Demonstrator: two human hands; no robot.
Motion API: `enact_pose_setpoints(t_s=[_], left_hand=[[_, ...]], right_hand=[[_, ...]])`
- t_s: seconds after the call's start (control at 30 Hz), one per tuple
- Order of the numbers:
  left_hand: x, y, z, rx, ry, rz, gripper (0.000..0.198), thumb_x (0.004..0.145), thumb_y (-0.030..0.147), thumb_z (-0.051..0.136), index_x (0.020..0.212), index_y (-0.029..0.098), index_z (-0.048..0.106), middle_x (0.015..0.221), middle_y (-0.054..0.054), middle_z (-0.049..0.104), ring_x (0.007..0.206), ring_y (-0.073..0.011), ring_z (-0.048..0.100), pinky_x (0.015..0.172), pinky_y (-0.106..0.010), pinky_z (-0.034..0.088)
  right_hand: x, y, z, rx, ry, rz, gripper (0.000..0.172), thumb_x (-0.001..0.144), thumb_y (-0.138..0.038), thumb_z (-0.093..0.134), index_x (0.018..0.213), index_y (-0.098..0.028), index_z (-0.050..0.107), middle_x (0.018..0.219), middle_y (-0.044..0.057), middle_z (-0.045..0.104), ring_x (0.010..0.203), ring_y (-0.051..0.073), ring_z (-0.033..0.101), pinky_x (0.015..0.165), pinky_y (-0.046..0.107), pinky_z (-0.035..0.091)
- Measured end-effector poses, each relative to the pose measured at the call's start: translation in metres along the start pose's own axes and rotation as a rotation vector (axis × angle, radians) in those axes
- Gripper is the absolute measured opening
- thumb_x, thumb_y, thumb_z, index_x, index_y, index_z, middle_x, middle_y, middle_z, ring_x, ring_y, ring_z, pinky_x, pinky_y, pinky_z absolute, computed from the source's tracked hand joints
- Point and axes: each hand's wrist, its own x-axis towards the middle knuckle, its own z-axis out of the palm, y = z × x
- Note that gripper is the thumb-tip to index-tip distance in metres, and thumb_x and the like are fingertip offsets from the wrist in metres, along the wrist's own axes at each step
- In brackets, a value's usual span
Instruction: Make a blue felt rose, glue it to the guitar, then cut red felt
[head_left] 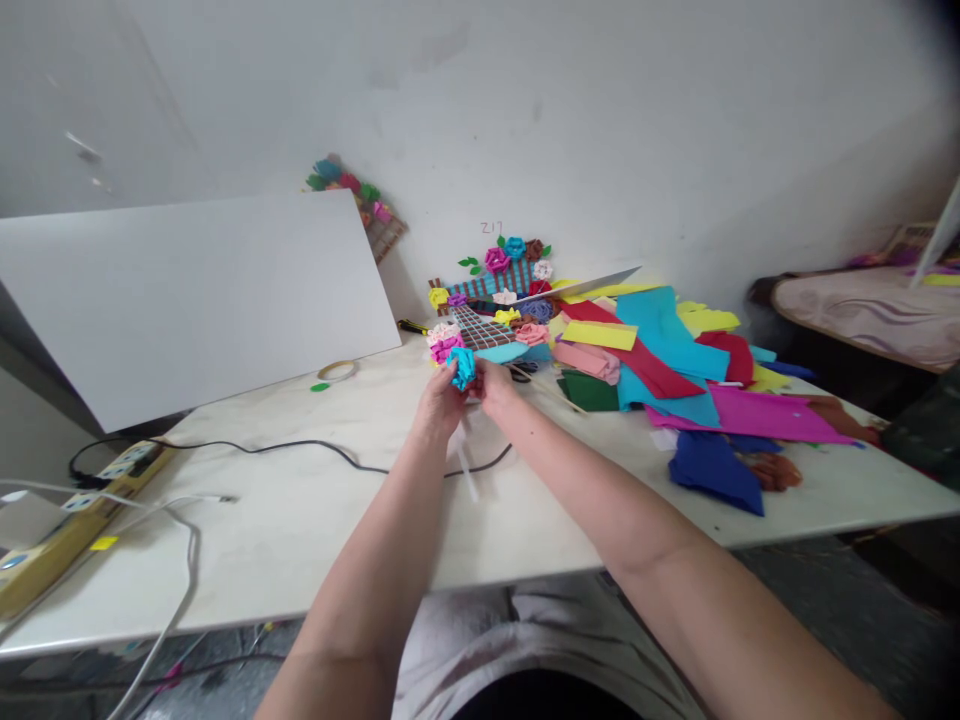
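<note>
Both my hands meet over the middle of the white table (315,520). My left hand (441,400) and my right hand (493,385) are closed on a small rolled blue paper flower (463,368), held between their fingertips. Just behind it lies a woven paper basket craft (487,325) trimmed with several pink, yellow and blue paper flowers. A thin white strip (466,470) hangs below my hands.
A heap of coloured paper sheets (675,370) covers the table's right part. A large white board (195,290) leans at the left. A black cable (300,447), a power strip (82,510), a tape ring (337,370) lie left; a bed (870,310) stands at right.
</note>
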Motion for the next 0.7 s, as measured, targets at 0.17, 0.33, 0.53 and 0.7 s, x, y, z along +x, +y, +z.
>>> enact_pose_setpoints(t_s=[0.17,0.33,0.53,0.7], left_hand=[[0.003,0.0,-0.001,-0.033,0.01,-0.005,0.026,0.066,0.036,0.073,0.077,0.017,0.058,0.063,0.0,0.057,0.045,-0.008,0.046,0.045,-0.023,0.036],[0.006,0.002,-0.002,-0.06,0.056,-0.049,0.03,0.067,0.039,0.073,0.078,0.018,0.055,0.059,0.001,0.056,0.043,-0.0091,0.048,0.04,-0.022,0.036],[0.008,0.003,-0.003,-0.054,0.076,-0.06,0.033,0.065,0.041,0.074,0.079,0.018,0.054,0.055,0.003,0.052,0.04,-0.0084,0.045,0.038,-0.022,0.037],[0.011,0.0,-0.004,-0.08,0.094,-0.092,0.036,0.066,0.046,0.072,0.078,0.018,0.054,0.049,0.005,0.045,0.036,-0.007,0.04,0.036,-0.021,0.031]], right_hand=[[0.0,0.001,-0.003,-0.047,-0.116,0.027,0.024,0.082,-0.028,0.052,0.061,-0.016,0.053,0.04,-0.003,0.051,0.03,0.008,0.042,0.029,0.019,0.028],[-0.001,-0.001,-0.004,-0.072,-0.162,0.091,0.029,0.086,-0.033,0.046,0.064,-0.015,0.055,0.039,-0.001,0.052,0.031,0.01,0.044,0.03,0.019,0.029],[-0.008,-0.003,0.003,-0.047,-0.139,0.108,0.034,0.087,-0.036,0.044,0.062,-0.016,0.052,0.039,0.002,0.052,0.03,0.01,0.043,0.027,0.018,0.02],[-0.011,0.002,0.008,-0.038,-0.011,0.078,0.043,0.092,-0.043,0.033,0.063,-0.017,0.051,0.038,0.002,0.05,0.028,0.01,0.04,0.027,0.02,0.024]])
